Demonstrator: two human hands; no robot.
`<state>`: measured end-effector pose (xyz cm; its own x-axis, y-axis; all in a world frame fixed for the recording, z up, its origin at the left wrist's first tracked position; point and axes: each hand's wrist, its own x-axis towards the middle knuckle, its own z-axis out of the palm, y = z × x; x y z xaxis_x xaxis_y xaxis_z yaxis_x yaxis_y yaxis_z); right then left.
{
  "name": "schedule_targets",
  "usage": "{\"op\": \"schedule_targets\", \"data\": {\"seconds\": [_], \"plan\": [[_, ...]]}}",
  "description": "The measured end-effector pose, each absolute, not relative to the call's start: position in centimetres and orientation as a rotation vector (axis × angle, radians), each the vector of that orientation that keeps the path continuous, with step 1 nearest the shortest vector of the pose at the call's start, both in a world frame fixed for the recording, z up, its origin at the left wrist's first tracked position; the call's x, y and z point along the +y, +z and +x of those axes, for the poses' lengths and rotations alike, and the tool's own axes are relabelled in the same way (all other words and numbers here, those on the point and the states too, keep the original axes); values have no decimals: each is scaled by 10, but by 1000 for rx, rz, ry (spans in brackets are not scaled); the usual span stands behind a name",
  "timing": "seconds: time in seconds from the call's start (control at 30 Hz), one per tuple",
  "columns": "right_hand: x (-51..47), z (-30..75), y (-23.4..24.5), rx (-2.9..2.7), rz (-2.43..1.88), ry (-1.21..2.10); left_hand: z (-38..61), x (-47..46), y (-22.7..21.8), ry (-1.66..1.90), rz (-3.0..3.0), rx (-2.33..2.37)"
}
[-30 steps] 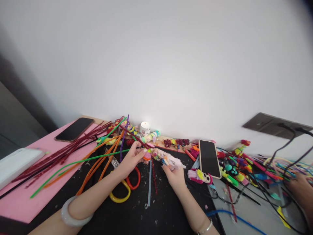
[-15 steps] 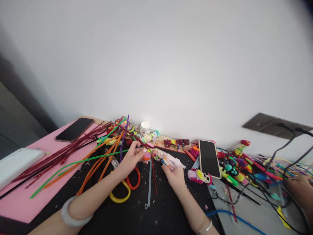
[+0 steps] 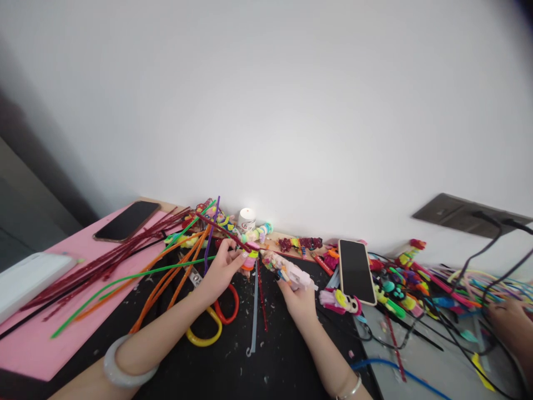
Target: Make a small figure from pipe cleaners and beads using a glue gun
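Pinched in my left hand (image 3: 225, 270) is a small pipe-cleaner piece (image 3: 250, 256) banded in pink, yellow and orange. A dark red pipe cleaner (image 3: 225, 232) runs from it up to the left. My right hand (image 3: 298, 300) is wrapped around a pale pink glue gun (image 3: 296, 275), its blotchy, multicoloured front end pointing left at the piece. Whether its tip touches the piece, I cannot tell. Below, on the black mat, lie a translucent glue stick (image 3: 255, 316) and a red glittery strip (image 3: 262, 300). Scissors (image 3: 204, 328) with yellow and red handles rest under my left wrist.
Dark red, orange and green pipe cleaners (image 3: 108, 272) spread over a pink board (image 3: 37, 344) at left, near a phone (image 3: 127, 220). A white cup (image 3: 247, 219) stands by the wall. Another phone (image 3: 357, 272), colourful figures, cables and another person's hand (image 3: 510, 316) are at right.
The banded piece in my left hand has tipped slightly, so more of its yellow and pink shows. My right hand and the glue gun have shifted very slightly.
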<state>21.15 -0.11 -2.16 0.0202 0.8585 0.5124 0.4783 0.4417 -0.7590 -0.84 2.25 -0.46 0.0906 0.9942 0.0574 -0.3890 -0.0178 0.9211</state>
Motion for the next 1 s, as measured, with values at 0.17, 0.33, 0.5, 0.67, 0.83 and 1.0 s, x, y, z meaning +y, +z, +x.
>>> {"op": "schedule_targets", "data": {"seconds": [0.17, 0.33, 0.5, 0.67, 0.83, 1.0], "plan": [[0, 215, -25, -1648, -1258, 437, -10, 23, -5, 1398, 946, 865], [0, 217, -25, -1808, -1511, 207, -13, 23, -3, 1514, 942, 964], [0, 217, -28, -2024, -1721, -21, -11, 24, 0, 1687, 1004, 1007], [-8, 214, -21, -2047, -1646, -54, -10, 20, -4, 1675, 1191, 1036], [-18, 202, -7, -1935, -1246, -38, -10, 9, -11, 1521, 1489, 1094], [-27, 185, -3, -1903, -1014, 35, -11, 0, -5, 1284, 1673, 1107]]}}
